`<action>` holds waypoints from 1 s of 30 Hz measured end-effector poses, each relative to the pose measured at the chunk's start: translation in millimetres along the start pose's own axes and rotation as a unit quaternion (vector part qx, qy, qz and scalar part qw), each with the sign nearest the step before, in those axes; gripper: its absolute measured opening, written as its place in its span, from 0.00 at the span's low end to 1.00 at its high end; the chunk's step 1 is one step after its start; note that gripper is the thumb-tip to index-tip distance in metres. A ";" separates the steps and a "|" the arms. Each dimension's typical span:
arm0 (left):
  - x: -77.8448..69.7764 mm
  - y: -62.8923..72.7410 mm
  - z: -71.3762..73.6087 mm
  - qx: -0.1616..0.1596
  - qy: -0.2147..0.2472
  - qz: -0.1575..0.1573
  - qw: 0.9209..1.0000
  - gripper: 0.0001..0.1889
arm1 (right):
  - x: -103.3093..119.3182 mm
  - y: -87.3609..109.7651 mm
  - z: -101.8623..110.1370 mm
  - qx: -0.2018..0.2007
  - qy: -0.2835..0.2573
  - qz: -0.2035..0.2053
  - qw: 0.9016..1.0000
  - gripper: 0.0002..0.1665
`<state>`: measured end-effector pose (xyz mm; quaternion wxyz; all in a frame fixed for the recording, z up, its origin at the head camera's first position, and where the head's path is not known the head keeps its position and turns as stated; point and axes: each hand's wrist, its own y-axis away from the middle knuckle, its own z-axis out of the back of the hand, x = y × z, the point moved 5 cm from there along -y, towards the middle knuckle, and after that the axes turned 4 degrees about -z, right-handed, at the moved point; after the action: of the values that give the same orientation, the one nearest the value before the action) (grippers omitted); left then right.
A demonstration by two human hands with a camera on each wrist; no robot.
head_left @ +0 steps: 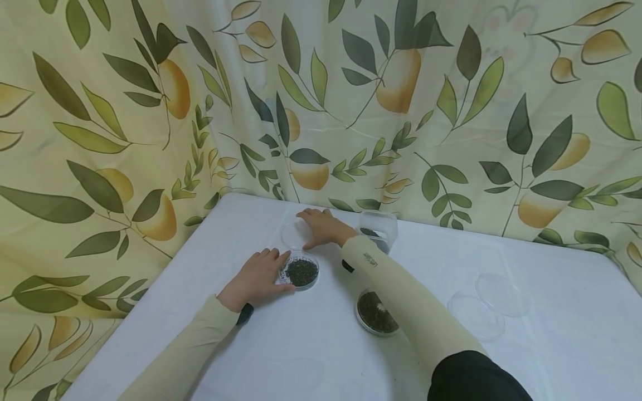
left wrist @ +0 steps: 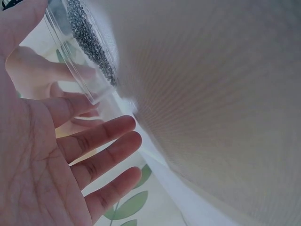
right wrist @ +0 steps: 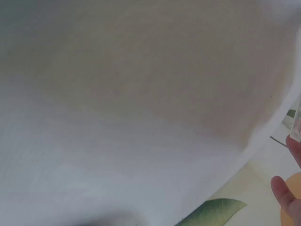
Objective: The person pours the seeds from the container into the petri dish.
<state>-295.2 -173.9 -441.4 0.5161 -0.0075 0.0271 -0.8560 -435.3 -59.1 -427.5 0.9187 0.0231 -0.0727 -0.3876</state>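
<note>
Sleeves: pale sleeves cover both forearms; a black cuff shows high on the right arm.
Bench: a white cloth covers it.
Brown dish: a round dish of brown, loose matter stands on the bench, partly hidden by the right forearm; a paler patch shows in the matter.
Loose lids: two clear discs lie on the bench to the right, overlapping at their edges, well apart from the hands.
Left hand: the hand is at the left side of the grain dish, thumb and forefinger apart along its rim, the other fingers fairly straight; this grip is spread, not closed.
Grain dish: a clear round dish sits on the bench between the left hand and the brown dish, with dark grains heaped in it.
Right hand: the hand reaches beyond the grain dish; its grip is clamped on the lid, thumb on the near side, fingers on the far side.
Lid: a clear round lid is just behind the grain dish.
Box: a clear box with dark matter inside stands behind the right wrist.
Curtain: leaf-and-fruit cloth hangs behind the bench.
</note>
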 end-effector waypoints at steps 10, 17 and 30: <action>-0.2 -1.2 0.2 0.010 0.006 0.009 1.000 0.45 | -3.9 21.3 18.5 -0.009 0.004 0.004 1.000 0.55; -0.8 -0.9 2.8 0.007 0.004 0.003 1.000 0.45 | -1.9 33.4 28.4 -0.004 0.022 0.018 1.000 0.55; -2.6 0.4 2.2 0.006 0.003 0.005 1.000 0.44 | -3.7 54.4 29.2 0.000 0.019 0.036 0.999 0.56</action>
<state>-293.6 -171.9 -439.2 0.5206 -0.0016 0.0236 -0.8535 -403.7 -18.0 -393.7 0.9331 0.0278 -0.0559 -0.3541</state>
